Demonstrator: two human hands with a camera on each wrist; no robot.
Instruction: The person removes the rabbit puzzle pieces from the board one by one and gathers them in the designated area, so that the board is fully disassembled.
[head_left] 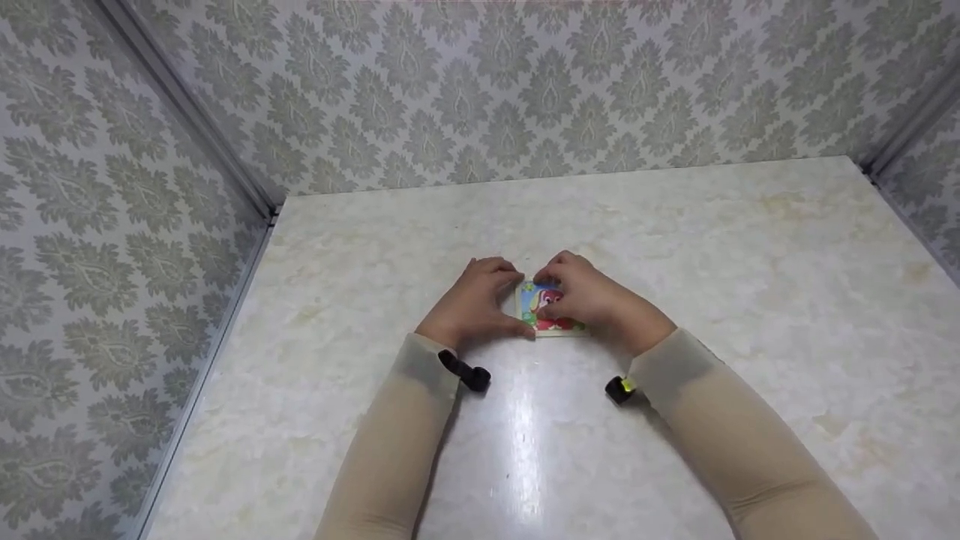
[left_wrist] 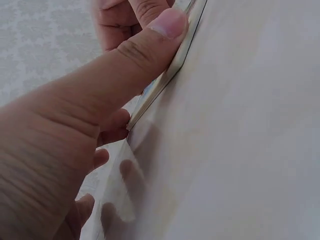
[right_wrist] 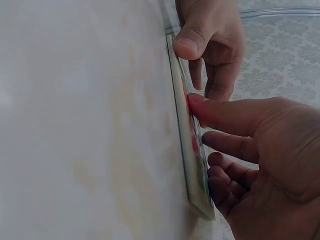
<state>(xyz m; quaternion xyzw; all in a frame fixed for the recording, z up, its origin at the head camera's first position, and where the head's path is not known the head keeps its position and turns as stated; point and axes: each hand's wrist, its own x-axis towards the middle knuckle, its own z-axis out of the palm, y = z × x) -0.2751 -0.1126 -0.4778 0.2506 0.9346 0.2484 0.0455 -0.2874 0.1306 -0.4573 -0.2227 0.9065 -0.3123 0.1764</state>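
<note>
Walls (head_left: pixel 465 97) with leafy shapes are seen behind a pale table (head_left: pixel 337 262). A small, bright board (head_left: pixel 544 298) is set near its middle. The board's left side is gripped by the left hand (head_left: pixel 480 300). Its top is touched by the bent thumb and fingers of the right hand (head_left: pixel 592 296); whether anything is pinched cannot be told.

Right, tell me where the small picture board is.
In the head view, the small picture board lies on the pale table just right of centre, between the left hand at its left edge and the right hand over its right side.
</note>
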